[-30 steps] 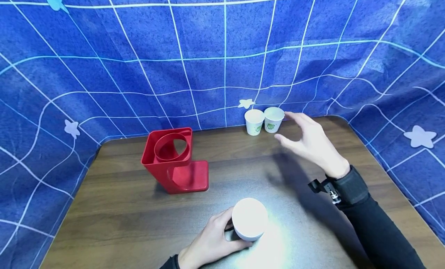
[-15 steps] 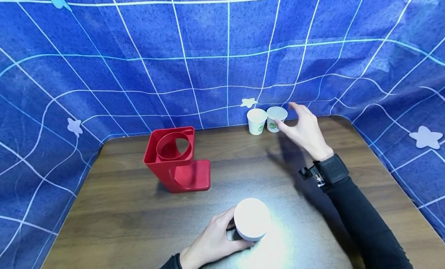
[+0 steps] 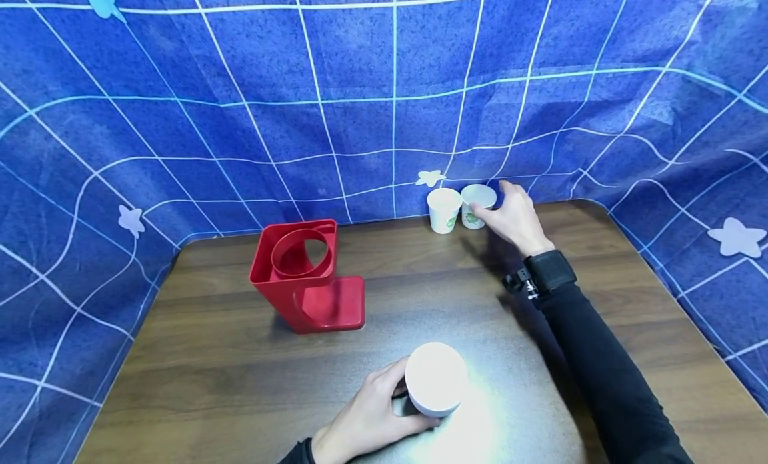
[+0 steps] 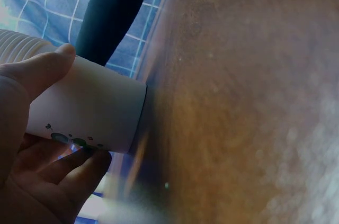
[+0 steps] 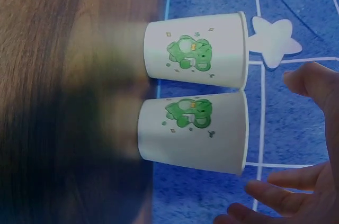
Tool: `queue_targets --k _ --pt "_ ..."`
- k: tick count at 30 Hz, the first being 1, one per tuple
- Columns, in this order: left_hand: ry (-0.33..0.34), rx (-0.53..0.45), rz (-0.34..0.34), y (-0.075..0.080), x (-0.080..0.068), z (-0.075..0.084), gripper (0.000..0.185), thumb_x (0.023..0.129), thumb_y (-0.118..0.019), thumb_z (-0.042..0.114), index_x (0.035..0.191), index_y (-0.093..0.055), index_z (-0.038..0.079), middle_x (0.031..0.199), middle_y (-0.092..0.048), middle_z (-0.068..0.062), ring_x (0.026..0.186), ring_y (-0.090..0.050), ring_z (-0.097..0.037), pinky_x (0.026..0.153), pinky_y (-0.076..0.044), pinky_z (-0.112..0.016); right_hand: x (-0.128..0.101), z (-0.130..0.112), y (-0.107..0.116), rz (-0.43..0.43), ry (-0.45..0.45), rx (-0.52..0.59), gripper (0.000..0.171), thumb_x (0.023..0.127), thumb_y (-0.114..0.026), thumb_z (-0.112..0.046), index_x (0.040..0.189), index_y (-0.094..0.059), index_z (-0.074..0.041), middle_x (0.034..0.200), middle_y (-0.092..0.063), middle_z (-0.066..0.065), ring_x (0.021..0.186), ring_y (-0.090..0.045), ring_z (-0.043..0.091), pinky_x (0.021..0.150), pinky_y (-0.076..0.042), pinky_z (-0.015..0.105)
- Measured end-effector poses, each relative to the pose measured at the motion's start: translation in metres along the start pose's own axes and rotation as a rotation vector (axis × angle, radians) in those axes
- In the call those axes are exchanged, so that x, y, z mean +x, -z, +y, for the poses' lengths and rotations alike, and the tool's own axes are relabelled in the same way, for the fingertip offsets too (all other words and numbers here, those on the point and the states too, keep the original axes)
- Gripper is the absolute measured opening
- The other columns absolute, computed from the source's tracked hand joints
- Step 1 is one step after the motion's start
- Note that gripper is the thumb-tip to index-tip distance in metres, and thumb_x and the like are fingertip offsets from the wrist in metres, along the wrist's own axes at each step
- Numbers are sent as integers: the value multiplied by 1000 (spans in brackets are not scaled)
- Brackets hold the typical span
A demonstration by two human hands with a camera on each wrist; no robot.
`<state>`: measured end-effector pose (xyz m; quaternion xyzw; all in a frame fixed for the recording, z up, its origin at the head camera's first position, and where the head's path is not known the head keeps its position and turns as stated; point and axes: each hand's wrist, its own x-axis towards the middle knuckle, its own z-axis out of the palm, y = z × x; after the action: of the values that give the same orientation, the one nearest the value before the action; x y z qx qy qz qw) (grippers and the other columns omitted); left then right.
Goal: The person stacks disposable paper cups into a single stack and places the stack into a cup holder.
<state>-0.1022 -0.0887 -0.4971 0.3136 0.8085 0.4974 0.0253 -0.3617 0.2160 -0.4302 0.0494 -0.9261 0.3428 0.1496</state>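
- A person's left hand (image 3: 366, 421) grips a stack of white paper cups (image 3: 436, 387) standing upside down on the dark wooden tabletop (image 3: 198, 377), in front of the red cup holder (image 3: 303, 277) and nearer the person than it.
- The left wrist view shows why the stack stands steady: the thumb (image 4: 45, 68) lies along one side and the fingers (image 4: 79, 168) curl under the other, so the grip is wrapped round the cups, whose ribbed rims sit one inside the next.
- The right hand (image 3: 513, 217) reaches to the far edge of the tabletop, well behind and to the right of the red cup holder, where two single cups stand upright and touching against the blue checked cloth (image 3: 384, 84).
- The nearer of these, the right-hand cup (image 3: 477, 206), carries a green printed figure, as does its neighbour, the left-hand cup (image 3: 444, 211).
- The right hand's grip is spread wide, thumb and fingers parted to either side of the right-hand cup; in the right wrist view the fingertips (image 5: 265, 189) sit just beside the rim, and whether they touch it cannot be told.
- The red cup holder stands with its round opening facing up and nothing visible inside it.
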Motion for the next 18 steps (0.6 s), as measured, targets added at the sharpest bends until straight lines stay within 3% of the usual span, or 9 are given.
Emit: queue_targets --k 10,18 --pt "9 -10 -13 0 0 0 74 83 -88 33 147 -49 29 136 -64 7 121 -65 -10 100 -57 -27 11 7 -8 -76 -76 -17 95 89 -71 -52 148 -39 14 143 -48 39 134 -48 50 113 -42 60" --pt "-7 -7 -14 1 0 0 77 84 -87 32 149 -47 27 138 -64 6 123 -65 -11 101 -57 -28 16 13 -14 -79 -62 -12 91 89 -72 -51 145 -42 15 137 -53 39 128 -51 50 108 -45 60"
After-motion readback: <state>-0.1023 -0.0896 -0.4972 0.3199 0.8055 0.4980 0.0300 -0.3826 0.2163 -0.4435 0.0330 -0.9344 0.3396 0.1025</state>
